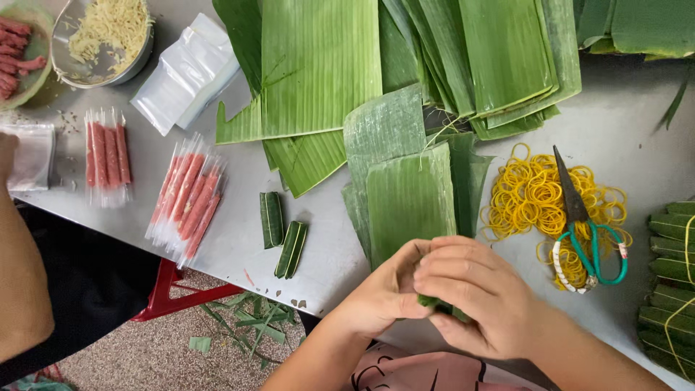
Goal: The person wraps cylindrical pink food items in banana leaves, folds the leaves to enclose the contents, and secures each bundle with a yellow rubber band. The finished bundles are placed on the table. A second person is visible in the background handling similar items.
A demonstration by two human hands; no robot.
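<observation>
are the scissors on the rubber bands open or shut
Shut. The scissors lie on the yellow rubber bands with the blades together as one dark point and the green loop handles side by side.

Two small leaf-wrapped rolls (283, 232) lie loose on the table, plus approx. six stacked at the right edge (670, 289). Two clear packs of pink meat sticks (148, 181), one pr of scissors (583, 228), one heap of yellow rubber bands (532, 195), too many to count. Two bowls (87, 43) top left, one pile of clear bags (190, 69); cut banana leaves (405, 195) overlap, no. unclear.
</observation>
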